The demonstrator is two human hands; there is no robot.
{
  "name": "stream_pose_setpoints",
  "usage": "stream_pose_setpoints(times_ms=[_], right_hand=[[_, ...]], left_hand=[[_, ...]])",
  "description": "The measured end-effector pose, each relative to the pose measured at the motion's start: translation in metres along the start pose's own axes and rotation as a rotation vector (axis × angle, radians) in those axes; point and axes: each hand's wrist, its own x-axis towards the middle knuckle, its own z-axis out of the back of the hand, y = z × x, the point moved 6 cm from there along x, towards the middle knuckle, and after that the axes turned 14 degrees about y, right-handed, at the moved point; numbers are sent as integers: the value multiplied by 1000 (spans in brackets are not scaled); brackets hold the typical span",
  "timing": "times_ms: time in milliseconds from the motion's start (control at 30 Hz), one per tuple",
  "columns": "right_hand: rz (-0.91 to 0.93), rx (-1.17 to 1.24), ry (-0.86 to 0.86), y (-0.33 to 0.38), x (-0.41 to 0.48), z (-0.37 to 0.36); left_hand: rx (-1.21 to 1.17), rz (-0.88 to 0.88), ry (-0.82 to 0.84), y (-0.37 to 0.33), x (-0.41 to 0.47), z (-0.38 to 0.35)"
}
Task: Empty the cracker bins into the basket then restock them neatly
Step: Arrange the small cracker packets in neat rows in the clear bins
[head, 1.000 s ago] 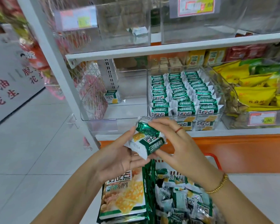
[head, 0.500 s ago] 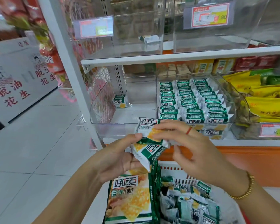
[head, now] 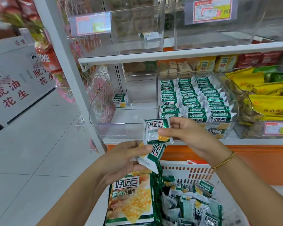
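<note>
Now that the right hand (head: 191, 137) has lifted one small green-and-white cracker packet (head: 155, 128) off the pair both hands shared a second ago, I read a split. Thumb and curled fingers pinch it label-forward just in front of the nearly empty clear plastic bin (head: 108, 124), while the left hand (head: 124, 160), lower than that bin, grips a second matching packet (head: 152, 159). I judge restocking is under way: the bin holds a single packet (head: 120, 100) at its back, and right of it a clear bin of tidy rows (head: 235, 110) looks done. Below the bin, the white slotted plastic basket (head: 186, 170) runs off the bottom edge, so I cannot count what remains. The left palm may hide more.
</note>
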Motion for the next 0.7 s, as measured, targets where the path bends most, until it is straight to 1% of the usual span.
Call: stream_pose_setpoints(times_ms=[100, 200, 267, 333, 400, 433, 500, 600, 700], right_hand=[[16, 112, -56, -5, 1, 8], [43, 276, -64, -7, 0, 14], [50, 354, -65, -7, 0, 16], [58, 378, -61, -3, 1, 17], [72, 409, -47, 2, 1, 14], [79, 428, -37, 5, 3, 12], [92, 422, 6, 10, 8, 4], [95, 338, 66, 14, 18, -13], [71, 229, 20, 16, 32, -22]], left_hand=[[-106, 28, -24, 5, 1, 2], [-176, 26, -111, 7, 4, 12], [-142, 38, -158, 7, 5, 21], [-55, 43, -193, 4, 4, 32], [-1, 19, -227, -2, 4, 42], [-13, -6, -235, -5, 4, 45], [-110, -70, -253, -11, 4, 50], [-205, -154, -291, -16, 3, 54], [-235, -202, -278, -20, 6, 55]])
